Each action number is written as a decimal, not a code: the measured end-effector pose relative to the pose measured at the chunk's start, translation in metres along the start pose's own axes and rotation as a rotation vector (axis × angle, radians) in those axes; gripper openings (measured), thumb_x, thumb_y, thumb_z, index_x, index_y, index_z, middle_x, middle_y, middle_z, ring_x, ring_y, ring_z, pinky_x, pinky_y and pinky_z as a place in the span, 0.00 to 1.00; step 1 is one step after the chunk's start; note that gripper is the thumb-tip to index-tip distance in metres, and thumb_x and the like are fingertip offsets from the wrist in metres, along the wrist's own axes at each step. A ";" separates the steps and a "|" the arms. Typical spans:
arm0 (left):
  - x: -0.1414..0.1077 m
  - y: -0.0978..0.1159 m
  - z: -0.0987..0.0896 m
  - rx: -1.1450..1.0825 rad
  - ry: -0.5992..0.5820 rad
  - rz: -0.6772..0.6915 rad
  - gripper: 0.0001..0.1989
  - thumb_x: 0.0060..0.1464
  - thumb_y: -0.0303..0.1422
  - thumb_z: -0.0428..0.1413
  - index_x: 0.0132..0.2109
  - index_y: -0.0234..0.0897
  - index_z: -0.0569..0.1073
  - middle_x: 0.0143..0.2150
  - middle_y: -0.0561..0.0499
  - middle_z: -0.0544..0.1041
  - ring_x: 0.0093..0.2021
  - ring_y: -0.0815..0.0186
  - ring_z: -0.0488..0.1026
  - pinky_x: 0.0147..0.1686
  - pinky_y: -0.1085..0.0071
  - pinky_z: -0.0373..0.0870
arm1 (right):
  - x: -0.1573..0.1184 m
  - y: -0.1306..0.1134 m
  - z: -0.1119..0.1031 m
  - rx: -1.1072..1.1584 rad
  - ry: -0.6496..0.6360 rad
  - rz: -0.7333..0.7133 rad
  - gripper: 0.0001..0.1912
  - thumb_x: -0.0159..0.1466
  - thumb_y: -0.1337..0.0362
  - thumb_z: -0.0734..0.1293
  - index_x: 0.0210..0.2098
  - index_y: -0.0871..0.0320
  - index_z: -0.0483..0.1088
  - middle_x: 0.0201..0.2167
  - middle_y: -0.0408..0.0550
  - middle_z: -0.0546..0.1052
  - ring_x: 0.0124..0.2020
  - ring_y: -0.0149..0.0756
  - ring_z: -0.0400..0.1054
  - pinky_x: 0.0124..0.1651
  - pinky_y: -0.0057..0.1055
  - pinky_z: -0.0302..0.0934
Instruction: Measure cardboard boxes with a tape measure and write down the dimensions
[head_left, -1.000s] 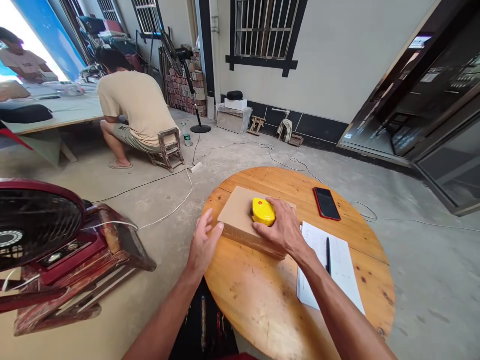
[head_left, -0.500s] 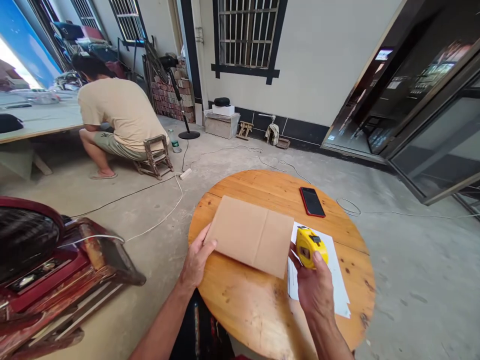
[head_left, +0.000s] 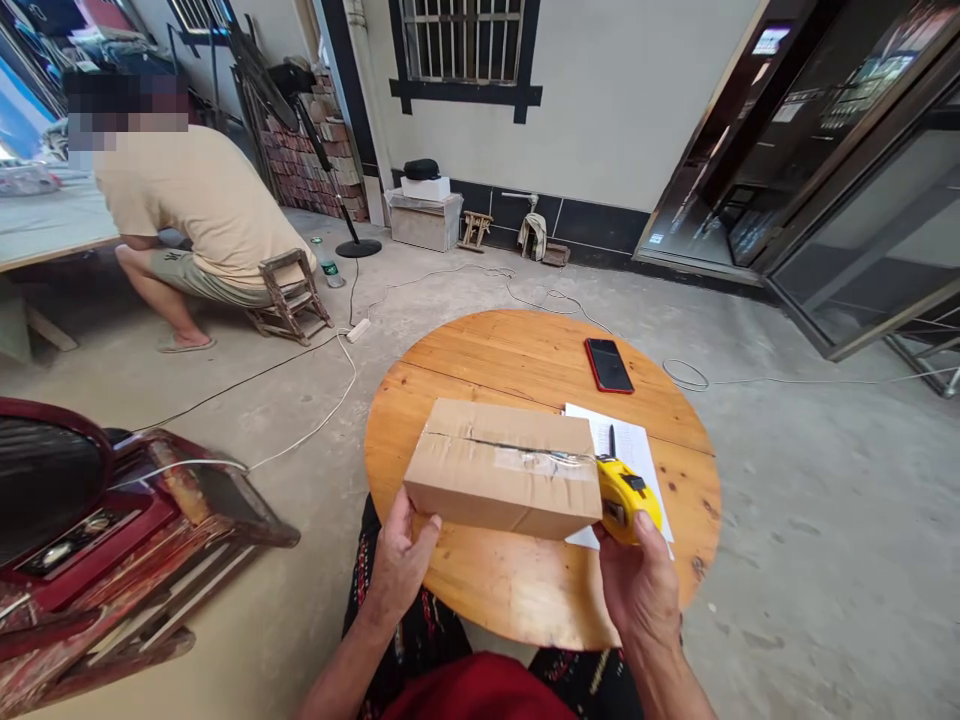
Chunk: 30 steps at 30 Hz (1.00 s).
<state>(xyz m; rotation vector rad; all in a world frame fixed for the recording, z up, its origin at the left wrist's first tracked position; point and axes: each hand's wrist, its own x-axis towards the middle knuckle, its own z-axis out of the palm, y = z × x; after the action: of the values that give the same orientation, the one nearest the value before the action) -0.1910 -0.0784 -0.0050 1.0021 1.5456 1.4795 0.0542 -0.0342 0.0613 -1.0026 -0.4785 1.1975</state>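
Note:
A brown cardboard box [head_left: 480,460] with clear tape across its slit top lies between my hands, over the round wooden table [head_left: 480,350]. My left hand [head_left: 407,550] grips the box's near left corner, thumb on its front side. In my right hand [head_left: 637,570] is a yellow tape measure [head_left: 628,500], thumb against its case, pressed close to the box's right end. The right fingers are partly hidden behind the case and the box. White paper sheets [head_left: 641,450] lie under the tape measure, with a dark pen [head_left: 612,440] showing above it.
A black phone with a red edge [head_left: 609,365] lies on the far right of the table. To the left stands a worn wooden chair [head_left: 217,540] with a dark red appliance. A person [head_left: 202,210] sits at another table. Cables [head_left: 300,440] run across the floor.
The box has turned from its plain, creased side to its taped side facing up. My right hand has brought the tape measure against the box's right end. The view has tilted down.

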 end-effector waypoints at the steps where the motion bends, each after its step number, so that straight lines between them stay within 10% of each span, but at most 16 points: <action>1: 0.002 0.001 0.000 0.017 -0.008 0.001 0.27 0.54 0.34 0.58 0.61 0.37 0.66 0.58 0.44 0.75 0.60 0.54 0.69 0.61 0.58 0.64 | 0.001 -0.005 0.000 0.009 -0.019 -0.002 0.17 0.57 0.56 0.71 0.46 0.47 0.77 0.47 0.38 0.80 0.45 0.36 0.75 0.43 0.30 0.70; 5: 0.004 0.002 -0.006 0.155 0.029 0.047 0.28 0.56 0.35 0.57 0.63 0.36 0.64 0.59 0.42 0.73 0.60 0.53 0.69 0.61 0.56 0.63 | -0.003 -0.036 -0.002 0.031 -0.078 -0.008 0.22 0.55 0.52 0.71 0.49 0.46 0.76 0.48 0.41 0.80 0.40 0.41 0.78 0.43 0.36 0.71; 11: -0.018 0.040 -0.019 0.302 0.398 0.481 0.29 0.54 0.32 0.60 0.62 0.38 0.66 0.59 0.41 0.71 0.60 0.54 0.68 0.60 0.56 0.64 | -0.027 -0.075 -0.014 -0.214 -0.370 -0.067 0.29 0.52 0.47 0.73 0.49 0.54 0.76 0.42 0.53 0.81 0.37 0.46 0.76 0.36 0.36 0.70; 14: -0.040 0.082 -0.015 0.247 0.182 0.545 0.14 0.57 0.27 0.58 0.51 0.41 0.76 0.41 0.49 0.78 0.43 0.62 0.76 0.46 0.66 0.73 | -0.042 -0.080 -0.009 -0.461 -0.669 0.078 0.37 0.48 0.47 0.74 0.55 0.54 0.73 0.45 0.55 0.80 0.39 0.50 0.75 0.39 0.39 0.70; 19: -0.057 0.122 0.006 -0.149 -0.422 0.001 0.16 0.57 0.42 0.59 0.49 0.39 0.76 0.32 0.50 0.76 0.26 0.69 0.73 0.25 0.75 0.71 | -0.055 -0.069 0.005 -0.739 -0.831 0.253 0.37 0.44 0.52 0.76 0.54 0.54 0.73 0.53 0.57 0.76 0.51 0.57 0.71 0.50 0.44 0.67; 30: -0.050 0.105 0.008 -0.385 -0.537 -0.385 0.19 0.50 0.47 0.65 0.38 0.36 0.74 0.23 0.54 0.73 0.18 0.75 0.67 0.19 0.80 0.63 | -0.043 -0.078 0.037 -0.942 -1.163 0.211 0.29 0.49 0.58 0.73 0.51 0.51 0.72 0.45 0.50 0.79 0.44 0.49 0.73 0.49 0.41 0.68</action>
<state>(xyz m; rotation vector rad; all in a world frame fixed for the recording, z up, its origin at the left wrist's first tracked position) -0.1599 -0.1183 0.0997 0.7394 0.9536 1.0654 0.0535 -0.0619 0.1535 -1.0294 -2.0251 1.7285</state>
